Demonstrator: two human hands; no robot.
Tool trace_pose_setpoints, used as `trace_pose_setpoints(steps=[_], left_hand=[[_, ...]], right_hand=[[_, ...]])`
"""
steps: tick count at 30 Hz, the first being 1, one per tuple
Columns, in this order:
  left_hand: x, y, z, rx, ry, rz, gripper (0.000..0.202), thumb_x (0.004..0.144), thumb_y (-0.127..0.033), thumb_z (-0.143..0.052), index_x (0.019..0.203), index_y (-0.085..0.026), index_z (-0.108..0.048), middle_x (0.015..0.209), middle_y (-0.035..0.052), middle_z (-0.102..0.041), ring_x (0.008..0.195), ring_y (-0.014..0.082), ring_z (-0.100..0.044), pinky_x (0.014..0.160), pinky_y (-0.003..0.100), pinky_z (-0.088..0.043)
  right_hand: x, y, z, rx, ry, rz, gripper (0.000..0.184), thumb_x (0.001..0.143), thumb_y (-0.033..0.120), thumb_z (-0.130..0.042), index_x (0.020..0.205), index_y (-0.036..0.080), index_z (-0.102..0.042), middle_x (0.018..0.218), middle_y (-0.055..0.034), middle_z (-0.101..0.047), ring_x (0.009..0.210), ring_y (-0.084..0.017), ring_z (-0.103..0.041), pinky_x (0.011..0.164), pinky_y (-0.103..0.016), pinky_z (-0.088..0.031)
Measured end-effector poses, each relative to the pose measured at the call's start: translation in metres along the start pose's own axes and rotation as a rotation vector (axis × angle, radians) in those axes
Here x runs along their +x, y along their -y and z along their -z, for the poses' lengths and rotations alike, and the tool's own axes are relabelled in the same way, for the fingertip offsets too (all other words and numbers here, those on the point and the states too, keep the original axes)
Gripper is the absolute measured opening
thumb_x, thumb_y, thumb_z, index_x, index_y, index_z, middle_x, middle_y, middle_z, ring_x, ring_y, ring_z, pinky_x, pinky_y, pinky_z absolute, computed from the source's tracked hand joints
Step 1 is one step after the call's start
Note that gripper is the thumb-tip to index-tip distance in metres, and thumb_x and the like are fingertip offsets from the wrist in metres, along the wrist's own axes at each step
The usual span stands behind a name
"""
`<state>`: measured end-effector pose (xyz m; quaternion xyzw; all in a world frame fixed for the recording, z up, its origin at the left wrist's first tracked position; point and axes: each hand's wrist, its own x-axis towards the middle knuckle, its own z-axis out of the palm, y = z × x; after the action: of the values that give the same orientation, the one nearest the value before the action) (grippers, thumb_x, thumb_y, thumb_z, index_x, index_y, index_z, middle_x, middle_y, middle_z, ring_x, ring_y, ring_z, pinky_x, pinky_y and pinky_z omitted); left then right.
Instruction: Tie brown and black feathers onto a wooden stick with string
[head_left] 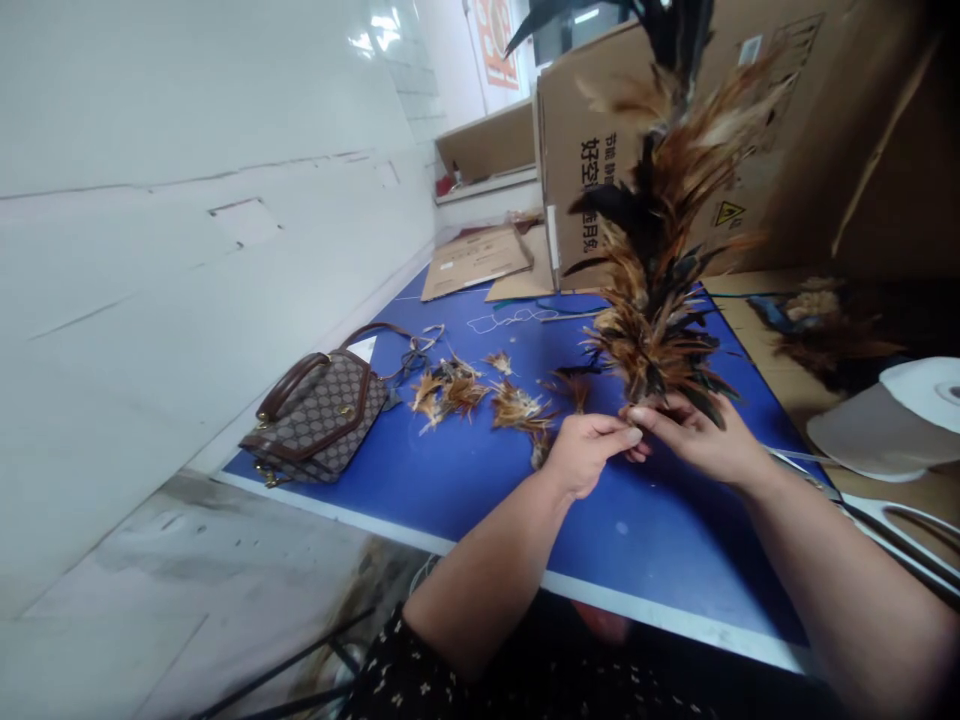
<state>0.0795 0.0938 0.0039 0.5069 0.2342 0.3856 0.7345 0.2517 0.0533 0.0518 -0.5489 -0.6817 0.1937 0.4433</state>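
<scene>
A tall feather bundle, brown and black with long dark plumes on top, stands upright above the blue table. My right hand is closed around its lower end. Close beside it, my left hand pinches thumb against fingers right at the bundle's base, the fingertips of both hands meeting. Whatever lies between the left fingertips is hidden. Just behind the left hand is a small brown feather tuft. Several loose feather clusters lie on the table to the left.
A patterned handbag sits at the table's left edge. White-handled scissors and a large white spool are at the right, near a dark feather pile. Behind stand a big cardboard box and flat cardboard.
</scene>
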Motion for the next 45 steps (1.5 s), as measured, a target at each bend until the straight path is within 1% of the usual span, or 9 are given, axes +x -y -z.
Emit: trace_pose_setpoints(steps=[3,7,10,17,20,24,26,36,45], left_hand=[[0.0,0.002,-0.003,-0.031,-0.063,-0.01,0.04,0.063,-0.045,-0.094,0.076,-0.011,-0.078,0.07,0.0064,-0.072,0.067,0.0165,-0.065,0.077,0.036,-0.051],[0.0,0.0,-0.005,-0.029,-0.109,-0.039,0.039,0.059,-0.043,-0.096,0.069,-0.013,-0.074,0.068,0.0028,-0.07,0.069,0.0145,-0.062,0.08,0.034,-0.048],[0.0,0.0,-0.006,-0.025,-0.164,-0.053,0.038,0.056,-0.04,-0.097,0.067,-0.014,-0.071,0.066,-0.0003,-0.067,0.068,0.0124,-0.059,0.078,0.032,-0.046],[0.005,0.01,-0.008,0.088,-0.308,-0.125,0.039,0.057,-0.035,-0.096,0.063,-0.014,-0.063,0.065,-0.0039,-0.06,0.065,0.0092,-0.051,0.071,0.026,-0.041],[0.005,0.007,-0.008,0.006,-0.188,-0.1,0.04,0.058,-0.038,-0.096,0.074,-0.013,-0.069,0.073,-0.0011,-0.066,0.071,0.0104,-0.056,0.076,0.027,-0.044],[0.0,-0.002,-0.003,-0.013,0.109,0.008,0.041,0.075,-0.05,-0.086,0.084,-0.011,-0.075,0.078,0.0058,-0.072,0.072,0.0139,-0.064,0.078,0.031,-0.049],[-0.001,-0.004,-0.002,0.011,0.139,0.015,0.041,0.077,-0.05,-0.084,0.083,-0.01,-0.076,0.077,0.0075,-0.073,0.07,0.0149,-0.065,0.076,0.032,-0.051],[0.001,0.005,-0.01,0.115,-0.217,-0.084,0.036,0.066,-0.043,-0.09,0.066,-0.012,-0.072,0.062,0.0004,-0.066,0.063,0.0112,-0.056,0.069,0.028,-0.044],[0.002,0.009,-0.01,0.309,-0.418,-0.129,0.023,0.066,-0.028,-0.082,0.062,-0.015,-0.064,0.059,-0.0044,-0.058,0.058,0.0083,-0.046,0.06,0.023,-0.036]], right_hand=[[0.0,-0.004,-0.002,0.057,0.074,-0.026,0.038,0.094,0.053,-0.066,0.072,0.023,-0.073,0.069,-0.0025,-0.073,0.064,-0.018,-0.066,0.058,-0.029,-0.051],[0.001,0.0,-0.001,0.081,0.062,0.024,0.035,0.093,0.052,-0.068,0.076,0.022,-0.076,0.077,-0.0042,-0.075,0.072,-0.02,-0.068,0.067,-0.031,-0.054],[0.001,0.004,-0.001,0.094,0.097,0.026,0.036,0.094,0.052,-0.066,0.078,0.02,-0.076,0.077,-0.0045,-0.074,0.07,-0.019,-0.066,0.064,-0.031,-0.051],[0.0,-0.002,-0.007,0.036,0.037,0.07,0.038,0.094,0.047,-0.065,0.068,0.019,-0.068,0.065,-0.0025,-0.067,0.06,-0.016,-0.059,0.058,-0.028,-0.047],[0.0,-0.005,-0.006,0.081,0.001,0.072,0.034,0.092,0.047,-0.07,0.073,0.019,-0.07,0.069,-0.0035,-0.071,0.065,-0.018,-0.064,0.063,-0.028,-0.049],[0.0,0.001,-0.001,0.229,0.132,0.037,0.038,0.095,0.05,-0.068,0.072,0.019,-0.067,0.062,-0.0022,-0.068,0.058,-0.016,-0.062,0.06,-0.027,-0.049],[0.0,0.005,0.001,0.278,0.168,0.035,0.041,0.096,0.051,-0.066,0.07,0.019,-0.066,0.06,-0.0016,-0.066,0.056,-0.015,-0.061,0.059,-0.027,-0.048],[0.001,0.002,-0.007,0.036,0.05,0.073,0.038,0.096,0.048,-0.065,0.075,0.018,-0.075,0.072,-0.0049,-0.071,0.066,-0.017,-0.063,0.062,-0.03,-0.047],[0.001,0.002,-0.013,-0.032,0.044,0.1,0.04,0.098,0.043,-0.06,0.066,0.019,-0.062,0.062,-0.0013,-0.057,0.06,-0.015,-0.052,0.057,-0.029,-0.039]])
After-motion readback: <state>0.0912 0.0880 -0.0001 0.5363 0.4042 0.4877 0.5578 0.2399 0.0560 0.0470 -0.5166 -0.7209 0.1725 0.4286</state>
